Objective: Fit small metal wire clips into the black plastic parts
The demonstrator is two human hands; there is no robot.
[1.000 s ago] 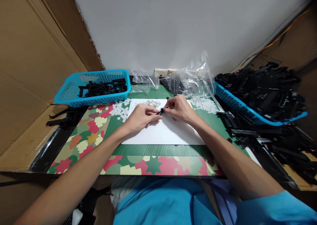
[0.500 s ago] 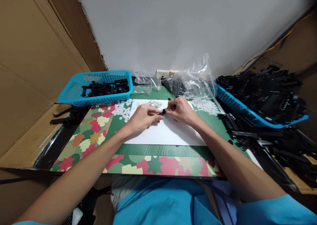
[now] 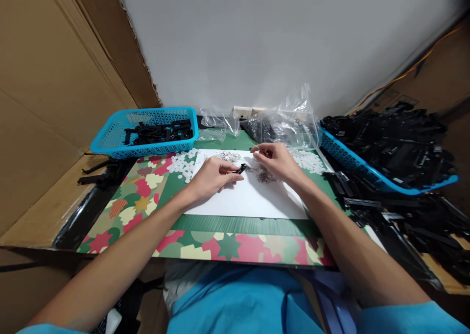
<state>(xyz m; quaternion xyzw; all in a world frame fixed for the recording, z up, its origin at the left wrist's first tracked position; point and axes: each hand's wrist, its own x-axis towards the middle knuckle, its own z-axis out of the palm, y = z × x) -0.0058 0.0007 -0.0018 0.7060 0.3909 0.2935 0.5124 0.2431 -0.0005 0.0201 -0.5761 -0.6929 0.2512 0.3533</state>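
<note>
My left hand [image 3: 215,178] pinches a small black plastic part [image 3: 241,169] between thumb and fingers, above a white sheet [image 3: 242,207]. To its right, my right hand [image 3: 273,158] hovers apart from that part, its fingertips curled together; whatever they hold, if anything, is too small to make out. Below the right hand lies a pile of tiny metal pieces [image 3: 265,174] on the sheet. Another pile of tiny shiny pieces [image 3: 228,156] sits at the sheet's far edge, behind my left hand.
White discs [image 3: 181,164] lie left of the sheet, more white discs [image 3: 308,160] right. A blue basket [image 3: 106,145] with black parts stands back left; a fuller blue basket [image 3: 414,191] is at right. Clear plastic bags [image 3: 290,128] rest by the wall. Loose black parts [image 3: 367,204] cover the right edge.
My right hand has drawn away from the black part, to the right, uncovering the metal pile beneath it. My left hand still holds the part in nearly the same place.
</note>
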